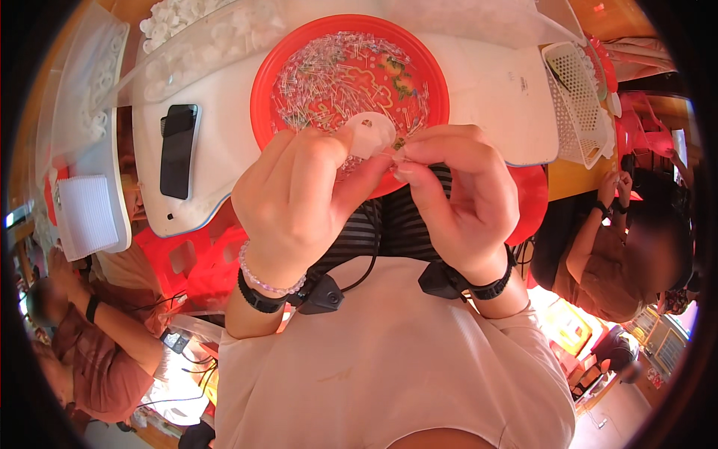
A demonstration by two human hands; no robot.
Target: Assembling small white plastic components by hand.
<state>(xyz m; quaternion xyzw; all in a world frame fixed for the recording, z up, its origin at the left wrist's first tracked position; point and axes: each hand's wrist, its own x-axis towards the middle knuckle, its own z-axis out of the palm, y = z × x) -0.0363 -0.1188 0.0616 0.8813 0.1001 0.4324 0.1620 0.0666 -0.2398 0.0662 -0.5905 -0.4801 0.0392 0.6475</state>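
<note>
In the middle of the frame, the left hand (299, 198) pinches a small white round disc (372, 133) between thumb and fingers, while the right hand (456, 194) meets it from the right with fingertips pressed to the disc's edge. Just above them, at upper centre, a red round tray (263, 90) holds a heap of tiny clear pieces (336, 75). A black phone (179, 150) lies on the white table (486, 97) at upper left. A white perforated basket (576, 97) sits at upper right. Another person (628, 247) works at the right edge.

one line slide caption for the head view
Both hands pinch a white plastic disc over a red bowl of tiny parts.
</note>
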